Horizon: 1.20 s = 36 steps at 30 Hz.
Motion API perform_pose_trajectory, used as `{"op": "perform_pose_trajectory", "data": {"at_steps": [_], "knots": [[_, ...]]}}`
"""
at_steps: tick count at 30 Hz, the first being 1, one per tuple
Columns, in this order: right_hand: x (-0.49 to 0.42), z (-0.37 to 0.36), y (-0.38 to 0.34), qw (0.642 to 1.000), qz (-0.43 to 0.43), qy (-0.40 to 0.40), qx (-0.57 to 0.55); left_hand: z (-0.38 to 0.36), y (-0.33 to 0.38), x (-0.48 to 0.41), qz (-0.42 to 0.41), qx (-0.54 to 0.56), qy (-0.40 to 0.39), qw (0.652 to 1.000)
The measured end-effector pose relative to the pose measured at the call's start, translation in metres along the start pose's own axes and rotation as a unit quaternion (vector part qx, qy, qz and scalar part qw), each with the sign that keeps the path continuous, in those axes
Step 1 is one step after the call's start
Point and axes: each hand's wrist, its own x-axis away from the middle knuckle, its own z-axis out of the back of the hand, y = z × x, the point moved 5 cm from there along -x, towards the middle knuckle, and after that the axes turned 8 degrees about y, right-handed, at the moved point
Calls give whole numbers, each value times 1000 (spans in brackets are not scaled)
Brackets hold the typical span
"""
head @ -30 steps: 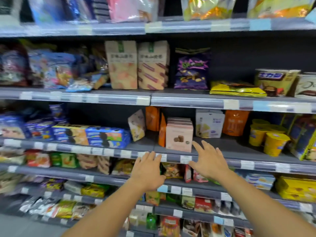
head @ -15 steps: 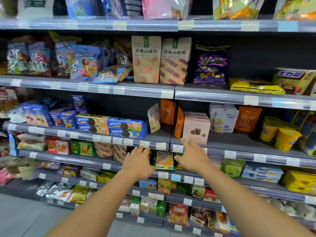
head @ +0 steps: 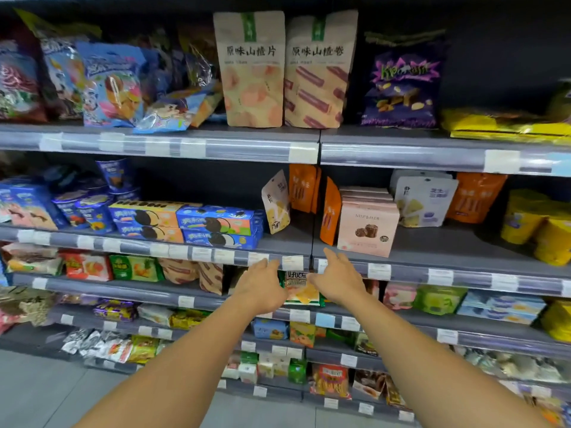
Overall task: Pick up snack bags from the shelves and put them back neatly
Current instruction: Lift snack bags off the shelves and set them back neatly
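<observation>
Both my arms reach forward to a store shelf unit full of snacks. My left hand (head: 261,287) and my right hand (head: 338,278) are open with fingers spread, one on each side of a green-and-yellow snack bag (head: 301,288) that stands on the third shelf down. Neither hand grips it. Just above the hands runs the edge of the shelf (head: 401,270) that carries a pink box (head: 366,228) and a tilted white pouch (head: 276,202). Two tan upright bags (head: 284,72) stand on the shelf above.
Blue cookie boxes (head: 197,223) lie left on the middle shelf, yellow cups (head: 537,225) at right. A purple bag (head: 401,88) and leaning blue bags (head: 117,84) fill the upper shelf. Lower shelves hold several small packs. Grey floor (head: 40,393) lies at bottom left.
The view has moved closer and to the left along the shelves. Both hands have dropped from the middle shelf's edge and closed in around the green-and-yellow bag below it.
</observation>
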Motion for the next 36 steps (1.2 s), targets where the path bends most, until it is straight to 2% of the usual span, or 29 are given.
{"op": "perform_pose_trajectory", "data": {"at_steps": [9, 14, 19, 27, 36], "knots": [[-73, -20, 0, 984, -74, 28, -160, -14, -2, -77, 18, 89, 11, 996], [-100, -27, -2, 942, -157, 99, -278, -24, -10, -114, 56, 225, 20, 973], [-119, -36, -2, 895, -230, 164, -344, -34, -17, -148, 89, 334, 11, 938], [-132, -58, -5, 872, -267, 236, -336, -44, -34, -183, 155, 431, 25, 888], [-139, -63, -1, 861, -278, 263, -334, -52, -45, -204, 192, 421, 41, 886]]}}
